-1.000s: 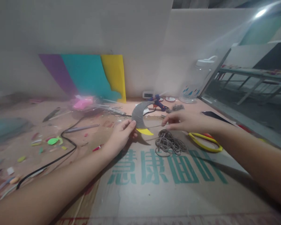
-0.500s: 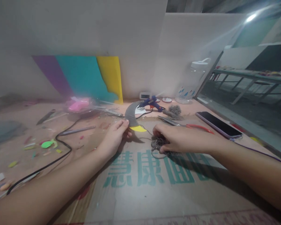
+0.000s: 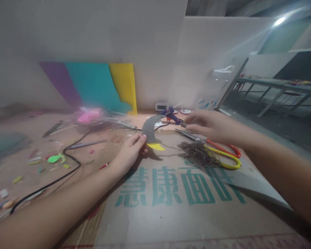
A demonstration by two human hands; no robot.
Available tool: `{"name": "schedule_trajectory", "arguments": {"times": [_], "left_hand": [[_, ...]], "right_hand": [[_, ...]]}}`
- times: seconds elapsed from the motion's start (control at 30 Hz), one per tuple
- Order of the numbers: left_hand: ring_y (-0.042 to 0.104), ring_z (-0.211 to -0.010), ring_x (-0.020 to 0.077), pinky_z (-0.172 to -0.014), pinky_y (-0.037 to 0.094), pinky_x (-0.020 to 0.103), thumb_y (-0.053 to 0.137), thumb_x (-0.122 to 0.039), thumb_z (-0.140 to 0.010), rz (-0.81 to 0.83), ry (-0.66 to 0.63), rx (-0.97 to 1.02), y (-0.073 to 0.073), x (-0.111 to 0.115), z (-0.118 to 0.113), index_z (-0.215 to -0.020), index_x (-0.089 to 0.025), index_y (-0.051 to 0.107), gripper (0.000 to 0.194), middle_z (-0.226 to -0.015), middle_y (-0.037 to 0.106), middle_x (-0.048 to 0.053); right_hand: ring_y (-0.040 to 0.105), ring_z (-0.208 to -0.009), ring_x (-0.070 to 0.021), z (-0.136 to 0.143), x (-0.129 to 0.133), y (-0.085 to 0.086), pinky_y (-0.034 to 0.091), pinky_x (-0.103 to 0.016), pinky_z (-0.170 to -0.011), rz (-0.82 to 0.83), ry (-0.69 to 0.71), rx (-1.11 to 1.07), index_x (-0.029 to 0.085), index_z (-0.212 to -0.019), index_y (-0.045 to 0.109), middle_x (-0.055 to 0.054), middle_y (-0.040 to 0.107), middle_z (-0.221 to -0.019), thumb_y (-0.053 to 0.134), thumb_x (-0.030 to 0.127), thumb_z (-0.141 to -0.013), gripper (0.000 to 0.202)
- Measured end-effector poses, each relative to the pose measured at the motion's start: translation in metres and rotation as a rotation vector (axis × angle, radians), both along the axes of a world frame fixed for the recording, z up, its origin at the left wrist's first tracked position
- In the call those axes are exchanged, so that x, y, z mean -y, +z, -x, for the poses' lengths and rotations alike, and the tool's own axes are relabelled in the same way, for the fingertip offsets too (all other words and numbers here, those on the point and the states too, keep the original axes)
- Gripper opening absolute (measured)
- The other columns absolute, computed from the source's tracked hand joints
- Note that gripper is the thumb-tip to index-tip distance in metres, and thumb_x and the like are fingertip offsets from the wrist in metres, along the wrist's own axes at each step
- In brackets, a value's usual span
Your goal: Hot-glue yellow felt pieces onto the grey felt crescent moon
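A grey crescent-shaped piece wrapped in yarn (image 3: 149, 128), with a yellow tip (image 3: 157, 146) at its lower end, is pinched by my left hand (image 3: 133, 147) between thumb and fingers. From its lower end a strand runs right to a tangled clump of grey yarn (image 3: 199, 154), which lies loose on the cardboard against the scissors (image 3: 223, 162). My right hand (image 3: 207, 124) is farther back, its fingers curled around a smaller wad of grey yarn (image 3: 184, 125), mostly hidden. A blue glue gun (image 3: 172, 117) lies just left of those fingertips.
Printed cardboard (image 3: 150, 221) covers the front of the table. A black cord (image 3: 72, 169), a pen (image 3: 88, 144) and scraps lie at left. Behind stand a coloured sheet (image 3: 93, 86), a small white device (image 3: 161, 106) and a clear bottle (image 3: 215, 88).
My right hand has let go of the big yarn clump, now farther right against the scissors, and moved back and right to the smaller wad. My left hand still holds the crescent.
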State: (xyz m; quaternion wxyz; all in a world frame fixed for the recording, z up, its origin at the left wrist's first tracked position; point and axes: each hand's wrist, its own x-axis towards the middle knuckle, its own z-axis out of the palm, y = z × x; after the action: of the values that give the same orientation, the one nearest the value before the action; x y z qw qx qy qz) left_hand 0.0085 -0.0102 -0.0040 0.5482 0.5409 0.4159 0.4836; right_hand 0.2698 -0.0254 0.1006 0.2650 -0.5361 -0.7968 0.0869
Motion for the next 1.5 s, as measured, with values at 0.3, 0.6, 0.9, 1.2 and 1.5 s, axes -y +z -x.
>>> {"name": "schedule_trajectory", "arguments": {"times": [0.3,0.6,0.9,1.2,1.5], "left_hand": [[0.046,-0.052,0.0088,-0.048,0.034,0.019,0.057,-0.05,-0.086,-0.147,-0.061,-0.204,0.003,0.007,-0.002,-0.073,-0.018,0.051,0.035,-0.06,0.054,-0.003],[0.045,-0.058,0.0106,-0.053,0.035,0.021,0.052,-0.047,-0.091,-0.246,-0.116,-0.308,0.001,0.009,-0.001,-0.073,-0.018,0.052,0.034,-0.063,0.05,-0.003],[0.048,-0.059,0.0107,-0.056,0.038,0.022,0.059,-0.05,-0.085,-0.22,-0.177,-0.325,-0.006,0.003,-0.002,-0.081,-0.017,0.057,0.033,-0.067,0.053,-0.003],[0.045,-0.055,0.0107,-0.052,0.034,0.022,0.054,-0.047,-0.087,-0.239,-0.139,-0.41,0.004,0.009,-0.002,-0.071,-0.018,0.053,0.033,-0.061,0.051,-0.003],[0.046,-0.058,0.0114,-0.054,0.033,0.023,0.054,-0.047,-0.086,-0.256,-0.139,-0.481,0.006,0.008,-0.001,-0.068,-0.018,0.051,0.035,-0.061,0.05,-0.004]], "right_hand": [[0.046,-0.038,-0.0098,0.063,0.006,-0.079,0.035,-0.021,-0.036,0.577,0.093,-0.477,0.017,-0.119,0.062,0.005,0.054,-0.052,0.056,0.04,-0.089,0.038],[0.045,-0.044,-0.0095,0.066,0.009,-0.088,0.036,-0.023,-0.044,0.441,0.071,-0.528,0.018,-0.077,0.064,0.005,0.052,-0.054,0.061,0.035,-0.083,0.018],[0.044,-0.044,-0.0092,0.062,0.006,-0.092,0.034,-0.022,-0.043,0.407,0.111,-0.55,0.018,-0.078,0.062,0.005,0.052,-0.056,0.057,0.039,-0.086,0.023],[0.044,-0.041,-0.0093,0.064,0.008,-0.091,0.032,-0.021,-0.039,0.472,0.102,-0.569,0.02,-0.077,0.059,0.006,0.049,-0.053,0.057,0.038,-0.086,0.021],[0.041,-0.041,-0.0082,0.063,0.006,-0.094,0.03,-0.02,-0.038,0.449,0.13,-0.554,0.019,-0.077,0.057,0.006,0.047,-0.053,0.056,0.04,-0.087,0.023]]}}
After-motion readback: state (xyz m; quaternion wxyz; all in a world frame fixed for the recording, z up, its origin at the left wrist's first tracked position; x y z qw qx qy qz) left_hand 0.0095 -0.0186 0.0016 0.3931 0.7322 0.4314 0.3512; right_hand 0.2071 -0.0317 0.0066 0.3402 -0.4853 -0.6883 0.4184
